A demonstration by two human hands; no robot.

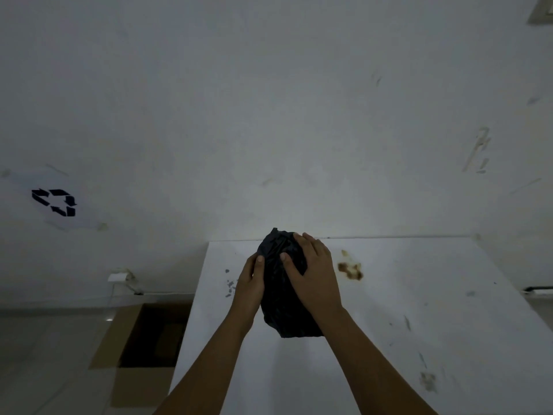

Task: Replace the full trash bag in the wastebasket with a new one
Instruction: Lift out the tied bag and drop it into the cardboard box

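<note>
A crumpled black trash bag (279, 298) is held over the white table (419, 295), near its far left corner. My left hand (250, 283) grips the bag's left side, thumb on the front. My right hand (314, 271) lies over its right and top side, fingers wrapped onto the plastic and thumb pressing the front. No wastebasket is in view.
An open cardboard box (143, 339) stands on the floor to the left of the table. The table bears a brown stain (350, 269) and small marks. A white wall fills the background, with a black recycling symbol (55, 202) at left and a wall socket (118, 277) low down.
</note>
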